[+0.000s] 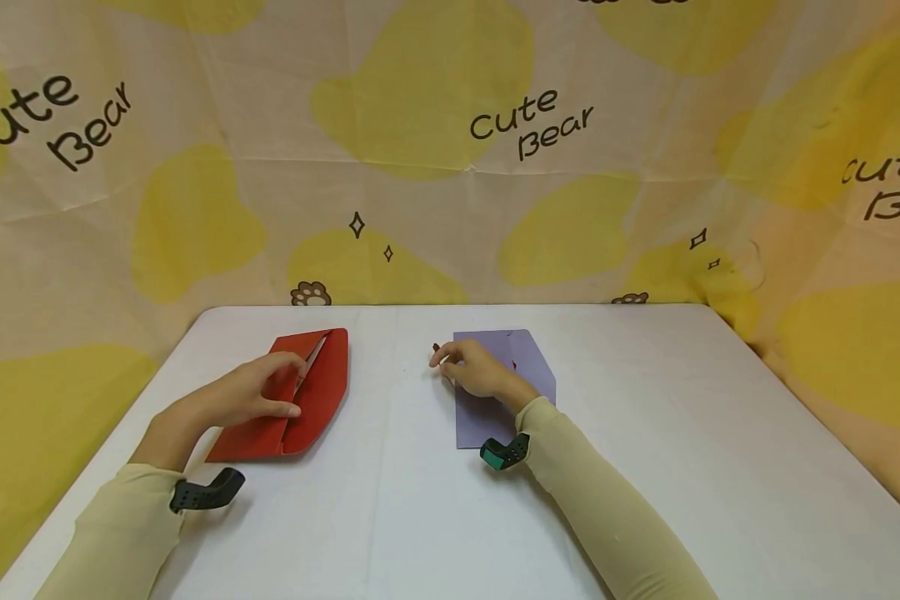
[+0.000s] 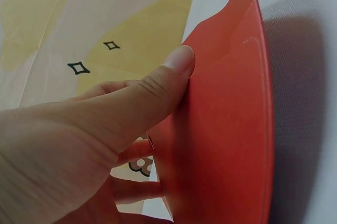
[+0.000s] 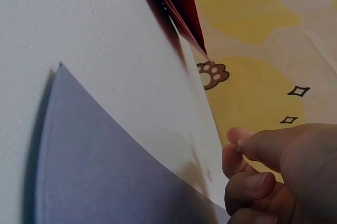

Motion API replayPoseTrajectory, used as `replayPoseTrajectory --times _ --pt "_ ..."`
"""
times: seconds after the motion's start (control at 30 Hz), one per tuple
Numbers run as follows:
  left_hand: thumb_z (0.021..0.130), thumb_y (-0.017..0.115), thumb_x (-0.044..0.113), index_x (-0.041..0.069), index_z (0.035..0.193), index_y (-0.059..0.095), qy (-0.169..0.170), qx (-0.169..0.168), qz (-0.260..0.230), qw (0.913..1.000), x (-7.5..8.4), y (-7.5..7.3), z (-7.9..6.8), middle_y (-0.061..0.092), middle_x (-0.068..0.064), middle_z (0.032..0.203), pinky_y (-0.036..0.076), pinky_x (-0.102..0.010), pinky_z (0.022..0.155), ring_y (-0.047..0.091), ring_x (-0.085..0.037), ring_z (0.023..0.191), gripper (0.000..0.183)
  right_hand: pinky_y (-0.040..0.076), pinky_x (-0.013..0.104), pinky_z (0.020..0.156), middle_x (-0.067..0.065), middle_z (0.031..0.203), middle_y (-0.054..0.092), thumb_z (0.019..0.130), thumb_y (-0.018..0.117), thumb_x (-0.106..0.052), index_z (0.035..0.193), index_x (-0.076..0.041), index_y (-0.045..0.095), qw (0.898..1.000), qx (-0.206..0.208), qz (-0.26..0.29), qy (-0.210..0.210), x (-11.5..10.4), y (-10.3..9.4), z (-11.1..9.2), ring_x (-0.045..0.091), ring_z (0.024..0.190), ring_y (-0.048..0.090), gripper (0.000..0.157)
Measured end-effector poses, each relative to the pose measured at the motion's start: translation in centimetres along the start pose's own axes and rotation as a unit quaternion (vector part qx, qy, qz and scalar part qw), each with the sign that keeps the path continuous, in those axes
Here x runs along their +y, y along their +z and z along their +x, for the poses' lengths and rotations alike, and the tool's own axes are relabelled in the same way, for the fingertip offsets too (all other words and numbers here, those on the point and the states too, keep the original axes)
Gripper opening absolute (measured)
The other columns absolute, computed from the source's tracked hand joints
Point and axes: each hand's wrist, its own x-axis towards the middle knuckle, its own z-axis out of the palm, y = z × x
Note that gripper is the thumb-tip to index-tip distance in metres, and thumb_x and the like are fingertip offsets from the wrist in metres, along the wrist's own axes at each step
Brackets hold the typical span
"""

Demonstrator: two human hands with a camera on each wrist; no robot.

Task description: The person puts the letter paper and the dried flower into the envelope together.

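My left hand [image 1: 251,390] holds a red envelope [image 1: 322,392] by the sides of its pocket, with the thumb on the near side. The pocket's mouth bows apart and the flap lies spread to the right; a pale inside shows at the gap. In the left wrist view the thumb presses on the red envelope's edge [image 2: 226,113]. My right hand [image 1: 476,367] hovers above a purple envelope [image 1: 483,421]. Its thumb and forefinger pinch a small thin thing with a dark red tip [image 1: 436,347]; fingers hide most of it, and its kind is unclear.
Both envelopes lie on a white table [image 1: 390,500]. A small red spot [image 1: 514,365] shows on the purple envelope beside the right wrist. Behind the table hangs a yellow-patterned cloth [image 1: 420,100]. Dark bands [image 1: 208,490] circle both sleeves at the wrists.
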Motion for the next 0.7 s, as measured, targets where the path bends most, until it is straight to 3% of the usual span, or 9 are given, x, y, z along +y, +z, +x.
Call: replayPoseTrajectory --times 0.23,0.7 --pt "0.082 0.084 0.029 0.008 0.121 0.055 -0.003 -0.002 -0.003 1.0000 0.09 -0.04 0.01 0.060 -0.013 0.122 0.048 -0.061 0.100 0.051 -0.036 0.118 0.053 0.040 0.022 0.077 0.015 0.094 0.067 0.095 0.056 0.001 0.111 0.004 0.070 0.999 0.019 -0.013 -0.045 0.22 0.00 0.02 0.022 0.095 0.059 0.022" --pt "0.082 0.084 0.028 0.007 0.121 0.056 0.002 0.000 -0.001 1.0000 0.20 -0.07 -0.11 0.060 -0.012 0.121 0.048 -0.061 0.101 0.051 -0.035 0.117 0.052 0.043 0.023 0.078 0.019 0.097 0.069 0.093 0.057 0.000 0.114 0.005 0.069 0.997 0.032 -0.001 -0.063 0.49 0.09 0.12 0.025 0.097 0.061 0.024"
